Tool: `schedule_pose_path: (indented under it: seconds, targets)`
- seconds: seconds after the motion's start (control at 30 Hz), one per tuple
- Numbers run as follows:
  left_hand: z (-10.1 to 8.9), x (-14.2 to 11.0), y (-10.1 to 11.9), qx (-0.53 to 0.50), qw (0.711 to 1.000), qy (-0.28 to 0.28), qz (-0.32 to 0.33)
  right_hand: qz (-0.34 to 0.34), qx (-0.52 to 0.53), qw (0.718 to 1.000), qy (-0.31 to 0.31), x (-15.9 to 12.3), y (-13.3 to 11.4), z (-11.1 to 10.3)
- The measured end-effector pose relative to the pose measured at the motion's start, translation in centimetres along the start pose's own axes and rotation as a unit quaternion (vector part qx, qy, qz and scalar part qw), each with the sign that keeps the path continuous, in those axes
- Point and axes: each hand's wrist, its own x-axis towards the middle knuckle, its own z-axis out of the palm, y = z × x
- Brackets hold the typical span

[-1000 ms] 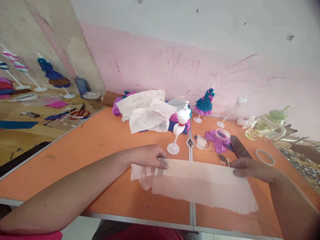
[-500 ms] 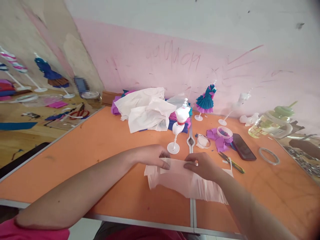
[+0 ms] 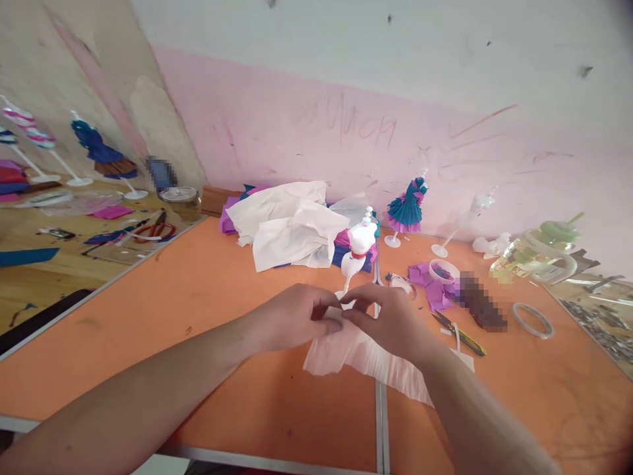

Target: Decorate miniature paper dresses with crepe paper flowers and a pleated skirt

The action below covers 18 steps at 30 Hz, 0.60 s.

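Observation:
A thin white pleated strip point(image 3: 380, 363), paper or cloth, hangs and lies across the front of the orange table. Its upper edge is pinched between the fingertips of my left hand point(image 3: 299, 320). Close beside it, my right hand point(image 3: 393, 320) pinches the same edge, and the two hands nearly touch. Just behind them stands a small white dress-form mannequin point(image 3: 362, 237) with a red band at its waist; my fingers partly cover its base. The strip's right end passes behind my right forearm.
Crumpled white sheets point(image 3: 297, 224) lie over coloured ones at the back. To the right are a teal-dressed mannequin point(image 3: 406, 204), snips point(image 3: 459, 335), a roll of clear tape point(image 3: 533, 321) and a lidded jug point(image 3: 539, 251). A metal-edged seam point(image 3: 380, 422) divides the orange tabletop point(image 3: 222, 409).
My hands have come together, bunching the strip's upper edge between them. The left end of the strip has shifted right and gathered up.

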Motion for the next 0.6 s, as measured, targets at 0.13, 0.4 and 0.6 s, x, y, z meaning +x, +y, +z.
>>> schedule_pose_path:
  seconds: [0.13, 0.4, 0.6]
  targets:
    - [-1.1, -0.3, 1.4, -0.04, 0.999, 0.025, 0.0, 0.001, -0.009, 1.0, 0.025, 0.8, -0.9, -2.0]
    - [1.2, 0.6, 0.5, -0.136, 0.969, 0.158, 0.133, 0.016, -0.011, 0.999, 0.048, 0.9, -2.0, -3.1]
    - [0.8, 6.2, -1.2, -0.223, 0.896, 0.274, 0.27, -0.112, -0.051, 0.985, 0.12, 1.5, -0.2, -4.4]
